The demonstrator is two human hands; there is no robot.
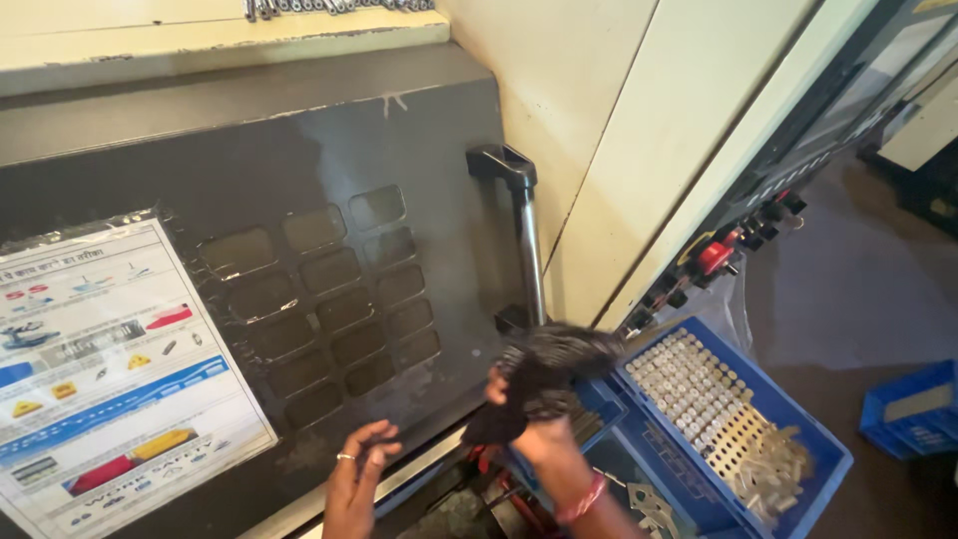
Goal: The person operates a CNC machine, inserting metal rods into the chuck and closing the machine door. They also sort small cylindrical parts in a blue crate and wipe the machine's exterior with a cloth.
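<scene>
Two hands up at the dark machine door (299, 150): my right hand (534, 424) bunches a black rag (547, 371) tight for wiping. My left hand (361, 467) hangs loose-fingered and empty just below the panel.

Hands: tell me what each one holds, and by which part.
The right hand holds a dark rag, gripped at its bunched lower end. The left hand holds nothing; its fingers hang loose near the dark machine door.

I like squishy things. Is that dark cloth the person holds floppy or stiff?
Probably floppy: the dark cloth is bunched and crumpled in the right hand, with folds drooping over it. It looks light, since one hand lifts it easily. It seems unlikely to slip, as rough-looking fabric usually grips well.
</scene>
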